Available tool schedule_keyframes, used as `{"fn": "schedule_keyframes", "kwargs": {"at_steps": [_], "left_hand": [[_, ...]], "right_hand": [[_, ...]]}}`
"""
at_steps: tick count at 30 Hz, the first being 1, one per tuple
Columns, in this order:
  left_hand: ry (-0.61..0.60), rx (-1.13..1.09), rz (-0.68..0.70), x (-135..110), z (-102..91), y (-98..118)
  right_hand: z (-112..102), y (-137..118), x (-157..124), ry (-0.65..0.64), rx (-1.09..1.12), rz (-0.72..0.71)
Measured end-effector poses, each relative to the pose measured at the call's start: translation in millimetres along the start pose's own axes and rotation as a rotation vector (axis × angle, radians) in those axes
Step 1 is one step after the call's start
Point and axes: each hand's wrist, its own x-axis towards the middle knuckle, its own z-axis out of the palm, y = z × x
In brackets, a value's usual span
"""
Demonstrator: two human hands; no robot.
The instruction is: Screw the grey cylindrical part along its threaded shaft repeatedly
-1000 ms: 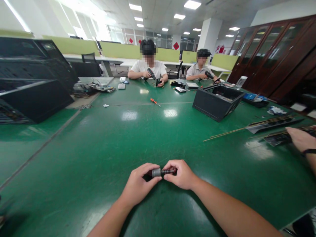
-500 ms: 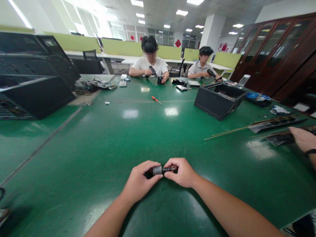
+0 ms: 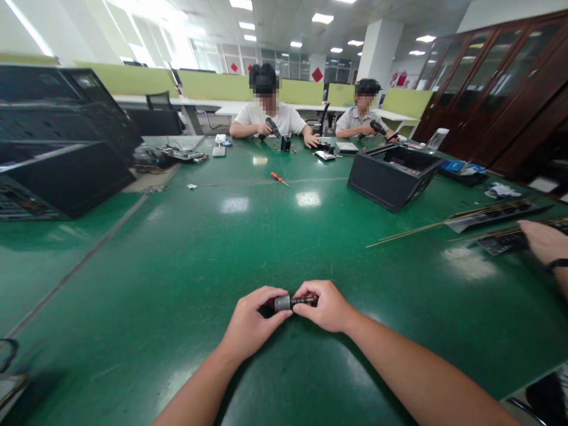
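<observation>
My left hand (image 3: pixel 249 324) is closed round the grey cylindrical body of what looks like a small motor (image 3: pixel 282 304), thumb below and fingers above. The motor lies sideways, low over the green table. From its right end sticks a dark ridged shaft (image 3: pixel 299 300) with a thin metal tip. My right hand (image 3: pixel 327 307) pinches this shaft between thumb and curled fingers, partly hiding it. The two hands nearly meet at the motor's right end.
A red screwdriver (image 3: pixel 278 178) lies on the green table (image 3: pixel 199 260). Computer cases stand at left (image 3: pixel 75 177) and right (image 3: pixel 390 177). Across the table, two people hold power drills. At far right, another person's hand (image 3: pixel 545 241) is near long thin brass-coloured rods (image 3: pixel 408 234).
My right thumb and fingers have shifted slightly on the shaft; my left hand keeps its hold. Across the table, one person's hand has left a black block and moved right.
</observation>
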Motion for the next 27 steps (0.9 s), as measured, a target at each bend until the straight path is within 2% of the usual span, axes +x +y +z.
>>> {"fn": "schedule_keyframes", "kwargs": {"at_steps": [16, 27], "left_hand": [[-0.001, -0.019, -0.023, -0.7, -0.8, 0.4], [0.039, -0.007, 0.003, -3.4, -1.6, -0.9]], "right_hand": [[1.0, -0.3, 0.3, 0.007, 0.043, 0.021], [0.8, -0.5, 0.2, 0.011, 0.075, 0.026]]}}
